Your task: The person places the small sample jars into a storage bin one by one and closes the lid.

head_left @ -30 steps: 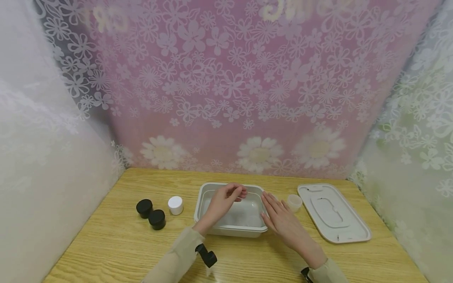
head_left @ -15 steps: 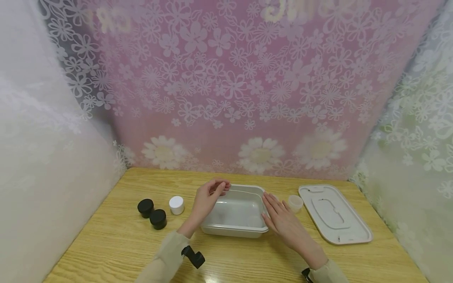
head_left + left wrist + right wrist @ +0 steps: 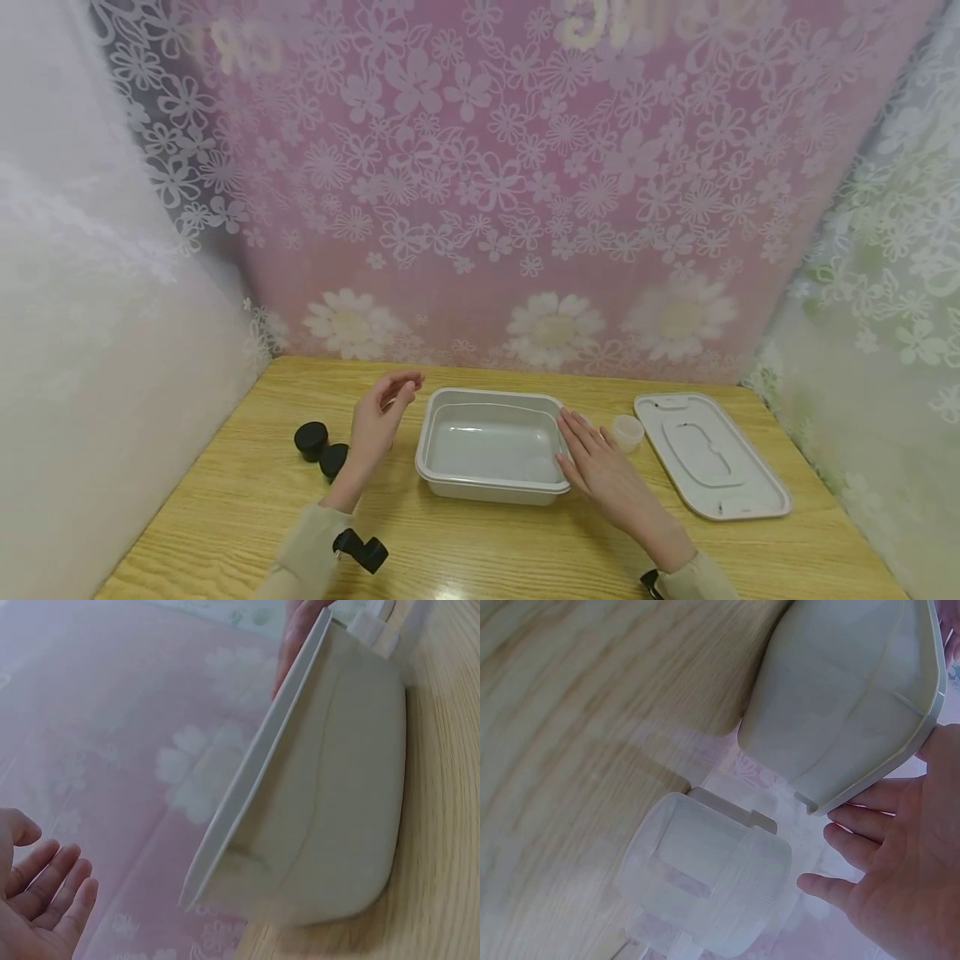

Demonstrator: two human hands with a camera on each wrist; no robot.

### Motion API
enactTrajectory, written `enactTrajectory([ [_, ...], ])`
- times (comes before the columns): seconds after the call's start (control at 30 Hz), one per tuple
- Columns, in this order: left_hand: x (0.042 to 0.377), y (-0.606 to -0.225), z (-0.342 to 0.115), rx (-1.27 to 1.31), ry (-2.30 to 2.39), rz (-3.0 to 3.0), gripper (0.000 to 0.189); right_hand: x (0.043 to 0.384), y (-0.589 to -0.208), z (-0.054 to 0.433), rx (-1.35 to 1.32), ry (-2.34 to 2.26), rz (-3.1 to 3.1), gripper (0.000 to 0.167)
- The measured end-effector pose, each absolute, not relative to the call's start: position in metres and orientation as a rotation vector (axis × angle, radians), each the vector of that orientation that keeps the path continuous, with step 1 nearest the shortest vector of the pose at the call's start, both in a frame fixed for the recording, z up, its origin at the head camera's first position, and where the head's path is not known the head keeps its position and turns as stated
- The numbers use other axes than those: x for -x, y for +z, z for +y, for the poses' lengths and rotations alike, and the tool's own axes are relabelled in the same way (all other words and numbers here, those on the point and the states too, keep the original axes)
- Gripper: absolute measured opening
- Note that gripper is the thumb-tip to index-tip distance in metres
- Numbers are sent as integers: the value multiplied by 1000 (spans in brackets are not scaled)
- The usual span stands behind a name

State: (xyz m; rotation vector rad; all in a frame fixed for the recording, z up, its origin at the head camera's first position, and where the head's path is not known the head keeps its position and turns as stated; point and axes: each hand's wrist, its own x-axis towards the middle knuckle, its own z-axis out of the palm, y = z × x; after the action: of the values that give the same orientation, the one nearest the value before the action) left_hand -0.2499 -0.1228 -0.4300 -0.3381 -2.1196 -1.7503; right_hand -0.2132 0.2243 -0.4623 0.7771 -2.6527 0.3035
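Note:
A pale grey plastic container (image 3: pixel 491 492) stands uncovered on the table, its inside looking bare. The fingers of my right hand (image 3: pixel 600 467) lie nearly straight along its right rim, touching it, as the right wrist view also shows. My left hand (image 3: pixel 375 421) is in the air to the left of the container, apart from it. Its fingers are loosely bent around nothing, and the left wrist view shows the empty palm (image 3: pixel 34 915). Behind this hand the white jar is almost wholly hidden. Two black-lidded jars (image 3: pixel 311 440) stand just left of it, one partly covered by the forearm.
Right of the container stands a small translucent jar (image 3: pixel 627 432), close to my right fingers. A pale grey lid (image 3: pixel 712 454) lies flat at the table's right. Flowered curtains (image 3: pixel 480 208) hang behind and on both sides of the wooden table (image 3: pixel 480 558).
My left hand has moved left, from over the container to beyond its left rim, and now covers the white jar. The right hand has stayed at the right rim.

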Motion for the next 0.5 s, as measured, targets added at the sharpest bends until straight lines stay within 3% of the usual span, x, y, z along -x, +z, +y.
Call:
enactTrajectory([
  [0.5, 224, -436, -188, 250, -1586, -2156, 39, 215, -462, 225, -769, 305, -2691, 58],
])
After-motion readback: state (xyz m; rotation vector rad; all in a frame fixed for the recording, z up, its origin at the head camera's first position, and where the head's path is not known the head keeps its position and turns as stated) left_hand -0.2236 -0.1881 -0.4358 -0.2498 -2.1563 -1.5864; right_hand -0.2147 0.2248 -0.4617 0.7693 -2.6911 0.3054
